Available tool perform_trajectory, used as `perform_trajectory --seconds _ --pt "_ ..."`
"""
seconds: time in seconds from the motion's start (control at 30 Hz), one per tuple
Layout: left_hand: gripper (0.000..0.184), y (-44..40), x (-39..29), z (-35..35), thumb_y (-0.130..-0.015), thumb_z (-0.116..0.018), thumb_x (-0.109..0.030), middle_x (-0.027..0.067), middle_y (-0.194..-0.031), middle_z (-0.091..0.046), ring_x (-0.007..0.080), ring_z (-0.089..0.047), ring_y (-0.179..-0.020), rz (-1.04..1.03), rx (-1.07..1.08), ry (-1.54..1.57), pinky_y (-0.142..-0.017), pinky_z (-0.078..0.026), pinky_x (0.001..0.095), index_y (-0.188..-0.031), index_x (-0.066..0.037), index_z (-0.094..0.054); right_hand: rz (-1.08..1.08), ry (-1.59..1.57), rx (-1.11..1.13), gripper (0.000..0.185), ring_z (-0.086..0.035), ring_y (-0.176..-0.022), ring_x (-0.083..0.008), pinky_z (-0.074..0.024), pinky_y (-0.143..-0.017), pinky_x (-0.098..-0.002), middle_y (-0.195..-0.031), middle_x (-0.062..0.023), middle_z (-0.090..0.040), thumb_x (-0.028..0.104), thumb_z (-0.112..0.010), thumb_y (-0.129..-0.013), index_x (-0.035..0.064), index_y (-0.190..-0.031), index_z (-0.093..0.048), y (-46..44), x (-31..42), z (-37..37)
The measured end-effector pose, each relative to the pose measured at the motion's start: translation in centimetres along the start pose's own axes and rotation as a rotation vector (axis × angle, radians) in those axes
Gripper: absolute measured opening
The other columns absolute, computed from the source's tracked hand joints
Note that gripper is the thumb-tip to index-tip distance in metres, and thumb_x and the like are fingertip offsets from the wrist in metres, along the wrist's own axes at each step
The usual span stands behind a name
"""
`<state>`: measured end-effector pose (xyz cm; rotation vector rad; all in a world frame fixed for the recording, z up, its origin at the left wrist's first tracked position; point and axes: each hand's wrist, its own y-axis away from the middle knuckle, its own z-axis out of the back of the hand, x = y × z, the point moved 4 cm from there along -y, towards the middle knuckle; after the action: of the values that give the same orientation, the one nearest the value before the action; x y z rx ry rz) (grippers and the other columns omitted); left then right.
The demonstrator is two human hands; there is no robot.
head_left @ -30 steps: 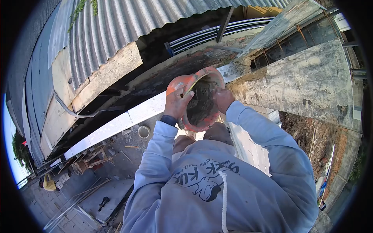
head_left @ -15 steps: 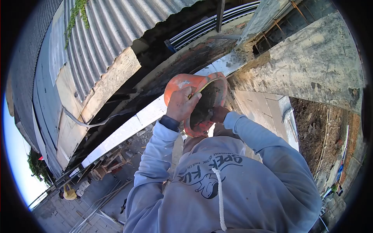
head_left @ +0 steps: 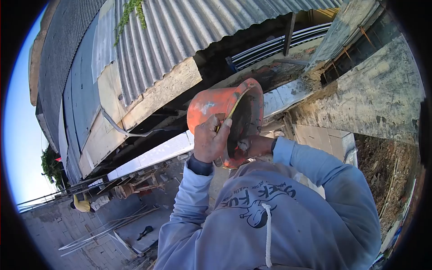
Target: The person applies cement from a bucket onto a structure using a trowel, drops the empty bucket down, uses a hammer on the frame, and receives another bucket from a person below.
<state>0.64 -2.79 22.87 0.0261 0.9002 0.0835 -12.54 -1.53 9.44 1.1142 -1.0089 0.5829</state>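
Note:
An orange bucket, smeared with grey residue, is tilted on its side in front of my chest, its mouth facing right. My left hand grips its rim and the yellow handle wire, thumb over the edge. At the lower part of the mouth is my right hand, its fingers curled inside around something greyish that I cannot make out. The bucket's inner wall is dark and coated, and its depth is partly hidden.
Corrugated roofing spans the upper left. A rough concrete beam lies at right, with rusty rebar above it and soil below. Far down at lower left, a person in yellow is near wooden planks and pale poles.
The bucket has turned so more of its outer side shows. My right hand has moved lower along the mouth, its wrist now showing. The camera view has shifted.

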Motion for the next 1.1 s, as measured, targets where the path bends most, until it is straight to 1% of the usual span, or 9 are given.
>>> perform_trajectory --seconds 0.1,0.2,0.4,0.5,0.6,0.73,0.77,0.9,1.1 --pt "0.024 2.6 1.2 1.4 -0.088 -0.061 -0.021 0.0052 -0.062 -0.057 0.0092 -0.051 -0.056 -0.029 -0.174 0.088 -0.053 -0.041 0.026 -0.096 0.001 -0.062 0.168 -0.116 0.041 0.044 -0.062 -0.091 -0.027 -0.0477 -0.078 -0.0384 -0.1 -0.0186 -0.064 0.024 -0.069 -0.068 0.0006 -0.103 -0.06 -0.3 1.0 0.3" --pt "0.023 4.4 2.7 2.3 -0.09 -0.058 -0.018 0.0011 -0.072 -0.059 0.0055 -0.048 -0.061 0.126 -0.248 0.398 -0.054 -0.04 0.0228 -0.101 0.002 -0.06 -0.004 0.005 0.185 0.044 -0.062 -0.087 -0.026 -0.0465 -0.077 -0.0377 -0.094 -0.0176 -0.065 0.023 -0.068 -0.069 0.001 -0.106 -0.059 -0.2 1.7 1.4" --pt "0.025 3.4 5.6 2.2 -0.091 -0.058 -0.022 0.0008 -0.082 -0.056 0.0045 -0.045 -0.072 0.019 -0.594 0.535 -0.063 -0.037 0.0194 -0.097 0.002 -0.058 0.055 0.071 -0.078 0.045 -0.062 -0.079 -0.026 -0.0464 -0.075 -0.0368 -0.083 -0.0173 -0.065 0.023 -0.068 -0.071 0.0011 -0.109 -0.058 2.4 4.3 4.1" --pt "0.029 2.9 8.7 1.0 -0.092 -0.057 -0.026 0.001 -0.08 -0.055 0.006 -0.045 -0.071 0.101 -0.64 0.53 -0.063 -0.038 0.0204 -0.095 0.003 -0.058 -0.153 0.085 -0.065 0.048 -0.061 -0.087 -0.0271 -0.0455 -0.079 -0.0367 -0.094 -0.019 -0.064 0.024 -0.069 -0.072 0.0008 -0.112 -0.057 3.9 3.4 4.9" --pt "0.03 3.1 10.5 0.1 -0.092 -0.056 -0.027 0.0016 -0.08 -0.055 0.0068 -0.047 -0.07 0.167 -0.681 0.581 -0.061 -0.038 0.0205 -0.094 0.003 -0.057 0.098 0.077 -0.281 0.051 -0.06 -0.066 -0.0161 -0.0475 -0.063 -0.0305 -0.075 -0.0109 -0.062 0.019 -0.07 -0.073 -0.0018 -0.117 -0.054 5.6 1.3 5.1" --pt "0.031 4.2 12.9 -1.0 -0.092 -0.056 -0.028 0.0038 -0.081 -0.057 0.0086 -0.051 -0.071 0.249 -0.624 0.684 -0.063 -0.042 0.0225 -0.097 0.004 -0.056 -0.088 0.093 -0.378 0.064 -0.052 -0.115 -0.0329 -0.0393 -0.096 -0.0384 -0.12 -0.0238 -0.056 0.03 -0.072 -0.074 -0.0026 -0.125 -0.049 8.9 -2.5 4.9" --pt "0.032 4.4 13.8 -1.1 -0.092 -0.056 -0.028 0.004 -0.081 -0.057 0.0087 -0.051 -0.071 0.248 -0.622 0.657 -0.063 -0.042 0.0228 -0.096 0.003 -0.055 -0.087 0.117 -0.481 0.062 -0.062 -0.096 -0.0296 -0.0467 -0.085 -0.0369 -0.105 -0.0207 -0.063 0.029 -0.071 -0.077 -0.0033 -0.125 -0.049 9.8 -3.3 4.5" --pt "0.031 6.1 16.6 -0.6 -0.091 -0.055 -0.028 0.004 -0.081 -0.057 0.0096 -0.051 -0.071 0.315 -0.63 0.51 -0.064 -0.042 0.024 -0.093 0.003 -0.055 -0.218 -0.736 -0.432 0.043 -0.055 -0.048 -0.0138 -0.046 -0.045 -0.029 -0.066 -0.0061 -0.058 0.02 -0.071 -0.078 0.0012 -0.113 -0.055 12.3 -7.1 3.5" --pt "0.028 7.5 16.0 1.3 -0.092 -0.054 -0.025 0.0039 -0.081 -0.058 0.0097 -0.052 -0.07 0.41 -0.709 0.313 -0.061 -0.042 0.0244 -0.091 0.003 -0.056 -0.299 -1.187 -0.637 0.019 -0.055 -0.048 -0.0172 -0.0439 -0.042 -0.031 -0.067 -0.0063 -0.057 0.02 -0.059 -0.084 0.0051 -0.095 -0.056 13.8 -20.3 11.9"
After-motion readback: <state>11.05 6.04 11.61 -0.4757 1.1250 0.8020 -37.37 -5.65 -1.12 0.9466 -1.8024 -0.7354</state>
